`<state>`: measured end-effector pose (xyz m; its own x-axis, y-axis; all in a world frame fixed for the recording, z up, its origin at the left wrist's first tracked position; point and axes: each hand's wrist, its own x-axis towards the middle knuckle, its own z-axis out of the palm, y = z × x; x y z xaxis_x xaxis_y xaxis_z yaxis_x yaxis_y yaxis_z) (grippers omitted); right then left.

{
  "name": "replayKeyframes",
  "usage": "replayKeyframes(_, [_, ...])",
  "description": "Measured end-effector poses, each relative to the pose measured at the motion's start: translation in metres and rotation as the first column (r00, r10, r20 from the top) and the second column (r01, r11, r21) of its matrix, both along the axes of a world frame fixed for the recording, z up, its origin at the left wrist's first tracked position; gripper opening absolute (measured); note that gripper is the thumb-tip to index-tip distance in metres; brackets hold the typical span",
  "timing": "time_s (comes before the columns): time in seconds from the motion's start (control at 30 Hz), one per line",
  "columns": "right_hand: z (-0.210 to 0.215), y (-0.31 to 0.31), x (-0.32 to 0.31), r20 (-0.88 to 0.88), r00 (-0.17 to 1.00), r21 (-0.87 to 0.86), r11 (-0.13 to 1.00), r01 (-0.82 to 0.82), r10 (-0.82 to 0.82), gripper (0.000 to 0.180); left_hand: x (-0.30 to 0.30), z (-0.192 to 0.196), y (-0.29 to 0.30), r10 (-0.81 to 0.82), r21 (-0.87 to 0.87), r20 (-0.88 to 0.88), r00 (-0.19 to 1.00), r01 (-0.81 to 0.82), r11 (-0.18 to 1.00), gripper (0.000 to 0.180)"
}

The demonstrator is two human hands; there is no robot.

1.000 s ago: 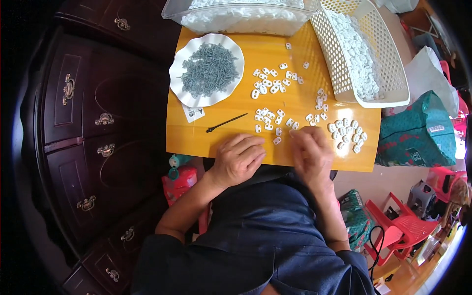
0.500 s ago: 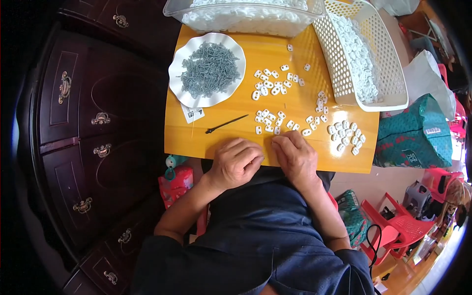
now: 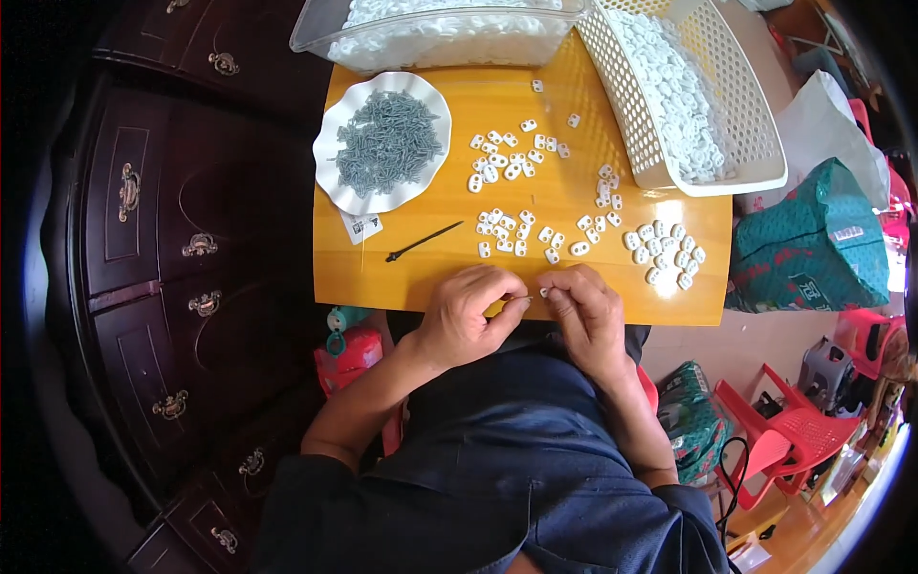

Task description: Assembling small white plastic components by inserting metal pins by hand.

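Note:
My left hand (image 3: 469,308) is closed in a pinch above the table's near edge. A thin, small piece shows at its fingertips, too small to name. Close beside it, my right hand (image 3: 590,314) pinches a small white plastic piece (image 3: 545,292) between thumb and forefinger. The two sets of fingertips face each other, a little apart. Beyond the hands lie loose white two-holed plastic pieces (image 3: 504,231) in scattered groups. To the right, several white oval pieces (image 3: 663,251) are gathered in a cluster.
A wavy white plate (image 3: 327,172) of small grey screw-like parts stands at the left. Nearby lies a thin black stick (image 3: 424,242). A clear bin (image 3: 449,43) and a white perforated basket (image 3: 755,105), both holding white pieces, occupy the far side. Dark drawers (image 3: 143,249) rise at left.
My fingers have lifted and turned; the right hand now shows a white piece in its pinch, and the left a thin piece. The view has shifted slightly.

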<state>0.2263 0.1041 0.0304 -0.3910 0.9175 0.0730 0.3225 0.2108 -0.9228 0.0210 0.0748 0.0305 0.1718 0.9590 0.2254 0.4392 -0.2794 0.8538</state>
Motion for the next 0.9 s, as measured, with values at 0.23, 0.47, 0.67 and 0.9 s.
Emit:
replayKeyframes(0.23, [-0.010, -0.002, 0.015, -0.177, 0.984, -0.117, 0.993, 0.004, -0.025, 0.013, 0.014, 0.004, 0.008, -0.060, -0.129, 0.039, 0.997, 0.065, 0.989, 0.009])
replayKeyframes(0.47, [-0.018, -0.010, 0.019, -0.345, 0.929, -0.377, 0.926, -0.010, -0.130, 0.012, 0.018, 0.006, 0.014, -0.074, -0.218, 0.074, 0.995, 0.088, 0.972, 0.006])
replayKeyframes(0.67, [-0.023, -0.009, 0.020, -0.347, 0.931, -0.334, 0.942, -0.012, -0.111, 0.014, 0.015, 0.013, 0.020, -0.154, -0.236, -0.039, 0.987, 0.140, 0.962, 0.005])
replayKeyframes(0.9, [-0.022, -0.009, 0.019, -0.240, 0.969, -0.246, 0.969, -0.004, -0.057, 0.013, 0.008, 0.019, 0.027, -0.254, -0.205, -0.141, 0.957, 0.223, 0.953, 0.008])
